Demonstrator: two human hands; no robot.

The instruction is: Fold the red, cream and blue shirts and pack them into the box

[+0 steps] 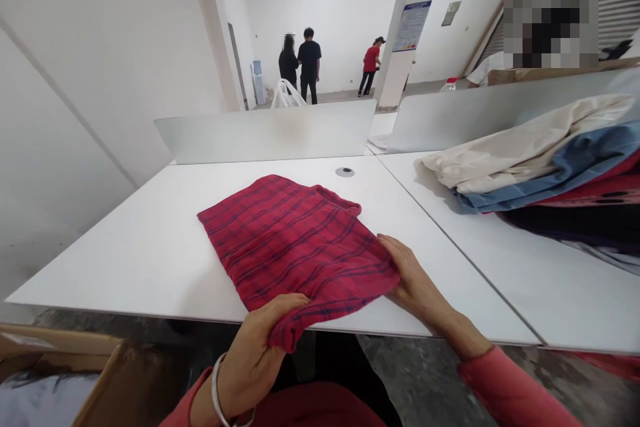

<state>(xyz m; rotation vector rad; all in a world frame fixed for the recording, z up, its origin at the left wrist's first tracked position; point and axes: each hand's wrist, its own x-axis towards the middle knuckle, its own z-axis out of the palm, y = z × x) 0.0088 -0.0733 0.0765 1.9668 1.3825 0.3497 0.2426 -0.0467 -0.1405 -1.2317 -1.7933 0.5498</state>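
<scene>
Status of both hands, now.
Left hand: closed, holding the cloth by its near edge.
Right hand: holding the cloth at its right edge.

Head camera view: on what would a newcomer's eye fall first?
The red checked cloth stands out first, on the white table, held at its near edge by the left hand and at its right edge by the right hand. Next come the folded clothes piled at right and the cardboard box at lower left.
</scene>
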